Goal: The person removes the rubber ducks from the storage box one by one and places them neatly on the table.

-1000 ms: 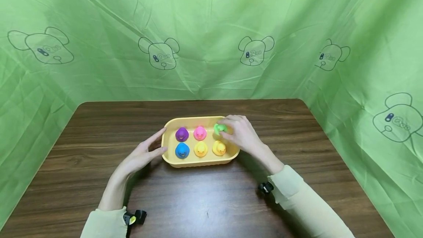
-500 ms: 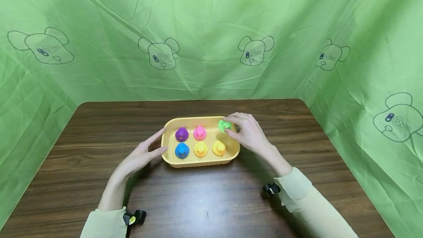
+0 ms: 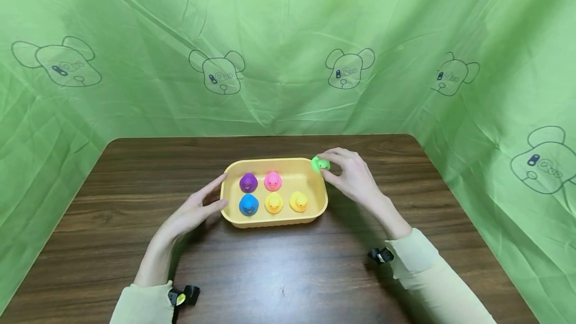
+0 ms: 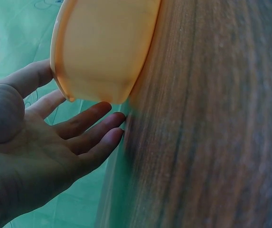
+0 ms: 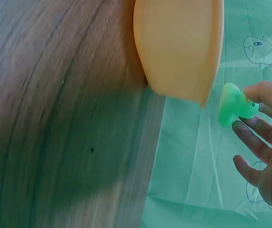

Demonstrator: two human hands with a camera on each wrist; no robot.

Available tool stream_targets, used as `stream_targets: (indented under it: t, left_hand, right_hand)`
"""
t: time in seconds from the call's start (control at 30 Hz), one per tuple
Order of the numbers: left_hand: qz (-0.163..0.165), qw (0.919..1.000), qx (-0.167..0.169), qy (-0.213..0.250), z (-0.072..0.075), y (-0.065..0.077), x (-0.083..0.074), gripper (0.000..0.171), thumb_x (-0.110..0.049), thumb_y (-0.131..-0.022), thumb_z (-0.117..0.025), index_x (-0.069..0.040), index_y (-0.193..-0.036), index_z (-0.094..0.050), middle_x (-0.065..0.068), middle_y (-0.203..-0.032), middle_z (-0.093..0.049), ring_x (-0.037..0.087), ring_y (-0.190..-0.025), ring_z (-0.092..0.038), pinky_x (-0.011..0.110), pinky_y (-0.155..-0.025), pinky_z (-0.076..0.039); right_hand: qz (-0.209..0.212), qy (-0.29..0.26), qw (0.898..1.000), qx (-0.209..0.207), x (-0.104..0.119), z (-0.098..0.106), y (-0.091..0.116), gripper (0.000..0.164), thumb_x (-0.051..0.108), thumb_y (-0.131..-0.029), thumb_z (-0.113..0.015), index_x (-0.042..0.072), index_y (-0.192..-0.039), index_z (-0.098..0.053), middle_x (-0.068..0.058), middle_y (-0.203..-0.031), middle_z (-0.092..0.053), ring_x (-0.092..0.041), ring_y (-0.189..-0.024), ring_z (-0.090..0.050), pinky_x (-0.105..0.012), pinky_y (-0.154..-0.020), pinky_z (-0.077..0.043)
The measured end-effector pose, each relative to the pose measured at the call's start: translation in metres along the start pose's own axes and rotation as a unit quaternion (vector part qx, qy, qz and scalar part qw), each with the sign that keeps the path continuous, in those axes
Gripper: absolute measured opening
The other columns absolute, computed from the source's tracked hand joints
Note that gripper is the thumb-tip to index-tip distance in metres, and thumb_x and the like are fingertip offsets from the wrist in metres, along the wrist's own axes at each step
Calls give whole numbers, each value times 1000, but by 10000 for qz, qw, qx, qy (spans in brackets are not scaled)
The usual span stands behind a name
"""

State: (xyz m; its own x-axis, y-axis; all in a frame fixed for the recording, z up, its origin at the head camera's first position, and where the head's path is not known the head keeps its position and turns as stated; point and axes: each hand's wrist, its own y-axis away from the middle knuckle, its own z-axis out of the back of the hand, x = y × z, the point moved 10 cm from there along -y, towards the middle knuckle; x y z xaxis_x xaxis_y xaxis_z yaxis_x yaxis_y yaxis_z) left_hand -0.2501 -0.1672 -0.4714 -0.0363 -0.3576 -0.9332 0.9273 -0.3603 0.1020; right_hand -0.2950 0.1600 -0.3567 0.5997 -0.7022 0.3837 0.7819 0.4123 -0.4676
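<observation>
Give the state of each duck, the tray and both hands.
Tray: upright on table
Green duck: pinched, outside tray
Purple duck: sitting in tray
Pink duck: sitting in tray
Blue duck: sitting in tray
Yellow ducks: both sitting in tray
Left hand: touching tray rim
Right hand: holding green duck

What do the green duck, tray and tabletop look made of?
Green duck: probably rubber or vinyl; smooth, faintly translucent-looking in the right wrist view.
Tray: likely moulded plastic; smooth, evenly yellow, with rounded corners.
Tabletop: wood or wood-look laminate; streaked brown grain, with a sheen reflecting light.
</observation>
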Motion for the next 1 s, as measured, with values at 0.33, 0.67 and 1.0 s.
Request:
stream_targets:
  t: [0.33,0.67,1.0]
  left_hand:
    - [-21,10000,1,-24,0,0,-1,74,-28,-104,-61,-21,-166,-21,22,-163,-39,40,-143,-47,11,-98,-42]
    - [16,10000,-31,-76,1,1,-1,74,-29,-104,-62,-21,-166,-22,21,-163,-39,39,-143,-47,11,-98,-42]
    - [26,10000,-12,-44,0,0,-1,72,-26,-105,-61,-21,-166,-22,20,-166,-35,39,-145,-45,10,-98,-41]
  right_hand:
    - [-247,106,9996,65,-18,7,3,33,15,-88,-79,9,-121,-76,-7,-118,-75,-28,-109,-70,-51,-95,-52]
    - [-561,269,9975,338,-43,2,7,34,14,-90,-76,9,-124,-75,-10,-122,-74,-33,-114,-68,-54,-95,-52]
    - [-872,305,9933,698,-64,-7,14,37,14,-91,-75,10,-127,-73,-10,-126,-72,-34,-118,-67,-53,-92,-54]
